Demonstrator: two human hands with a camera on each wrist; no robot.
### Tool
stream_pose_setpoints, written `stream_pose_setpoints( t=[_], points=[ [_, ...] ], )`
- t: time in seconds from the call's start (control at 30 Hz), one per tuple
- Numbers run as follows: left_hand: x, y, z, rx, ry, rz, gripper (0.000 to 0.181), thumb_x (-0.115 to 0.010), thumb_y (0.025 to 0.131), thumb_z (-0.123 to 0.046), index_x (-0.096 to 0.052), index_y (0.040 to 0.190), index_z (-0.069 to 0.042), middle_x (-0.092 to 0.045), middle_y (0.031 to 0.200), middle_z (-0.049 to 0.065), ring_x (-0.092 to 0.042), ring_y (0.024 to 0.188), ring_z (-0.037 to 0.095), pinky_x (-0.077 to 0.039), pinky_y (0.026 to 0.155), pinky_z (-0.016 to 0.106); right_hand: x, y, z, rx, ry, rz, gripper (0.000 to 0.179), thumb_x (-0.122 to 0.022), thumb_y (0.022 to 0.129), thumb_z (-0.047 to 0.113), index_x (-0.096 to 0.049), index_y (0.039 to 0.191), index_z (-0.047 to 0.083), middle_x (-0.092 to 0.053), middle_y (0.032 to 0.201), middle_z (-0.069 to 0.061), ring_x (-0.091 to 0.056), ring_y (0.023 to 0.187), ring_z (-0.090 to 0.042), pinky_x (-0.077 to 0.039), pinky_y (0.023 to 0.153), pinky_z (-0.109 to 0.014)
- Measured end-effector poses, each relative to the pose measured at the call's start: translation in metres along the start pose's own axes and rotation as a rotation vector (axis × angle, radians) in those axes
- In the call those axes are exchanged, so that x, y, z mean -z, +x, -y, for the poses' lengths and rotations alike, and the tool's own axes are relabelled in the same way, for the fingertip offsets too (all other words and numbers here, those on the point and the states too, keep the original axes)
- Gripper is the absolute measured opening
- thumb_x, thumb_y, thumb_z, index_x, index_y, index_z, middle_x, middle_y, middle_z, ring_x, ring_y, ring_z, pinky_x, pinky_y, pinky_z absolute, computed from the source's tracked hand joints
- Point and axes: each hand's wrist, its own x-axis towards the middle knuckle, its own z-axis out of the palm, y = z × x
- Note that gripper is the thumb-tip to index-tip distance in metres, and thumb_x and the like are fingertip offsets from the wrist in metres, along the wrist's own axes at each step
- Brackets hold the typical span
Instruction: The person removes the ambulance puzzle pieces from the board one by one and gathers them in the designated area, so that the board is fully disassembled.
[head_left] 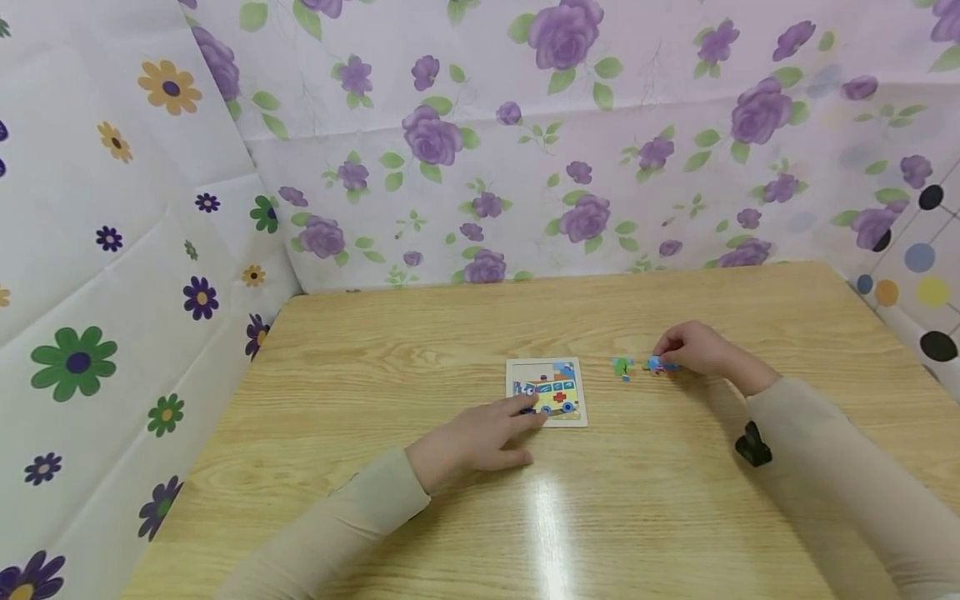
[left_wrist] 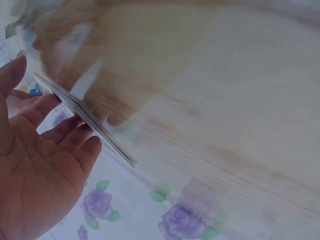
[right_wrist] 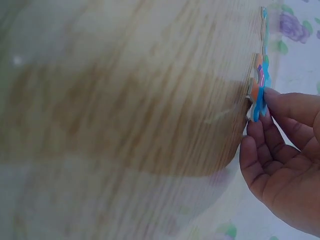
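Observation:
A square jigsaw puzzle board with a pale frame (head_left: 584, 408) lies on the table, showing a yellow ambulance picture. My left hand (head_left: 480, 435) reaches over its lower left part, fingers extended and fingertips on the board. In the left wrist view the board (left_wrist: 82, 112) appears edge-on against those fingers. To the right of the board, my right hand (head_left: 699, 350) pinches a blue and orange puzzle piece (right_wrist: 260, 95) by its edge, thumb on top, low at the tabletop. Just left of it lies a green and blue puzzle piece (head_left: 622, 367).
The wooden table (head_left: 360, 367) has a glossy surface. Flowered cloth (head_left: 480, 167) hangs along its back edge, with more patterned cloth at the left and right sides. A small black object (head_left: 752, 446) is beside my right sleeve.

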Motion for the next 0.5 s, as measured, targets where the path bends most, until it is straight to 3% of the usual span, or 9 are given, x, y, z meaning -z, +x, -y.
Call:
stream_pose_setpoints(
  t=[0.27,0.5],
  points=[
    [-0.0017,0.0011,0.0009,0.006,-0.002,0.005,0.06,-0.05,0.096,-0.046,-0.033,0.149,-0.025,-0.021,0.158,0.005,-0.025,0.144,0.022,-0.031,0.113,0.037,-0.0003,0.0014,0.0006,-0.001,-0.009,0.013,0.014,-0.055,0.093,0.003,-0.066,0.097,-0.005,-0.068,0.076,-0.003,-0.054,0.071,-0.016,-0.044,0.065,-0.029],
    [-0.0012,0.0009,0.0003,0.004,0.001,0.004,0.06,-0.051,0.096,-0.046,-0.033,0.149,-0.024,-0.022,0.158,0.006,-0.025,0.144,0.022,-0.032,0.113,0.038,0.0,0.0022,0.0,-0.009,-0.025,0.001,0.016,-0.057,0.093,0.007,-0.066,0.1,-0.004,-0.068,0.09,-0.011,-0.056,0.077,-0.016,-0.046,0.068,-0.03]
  ],
)
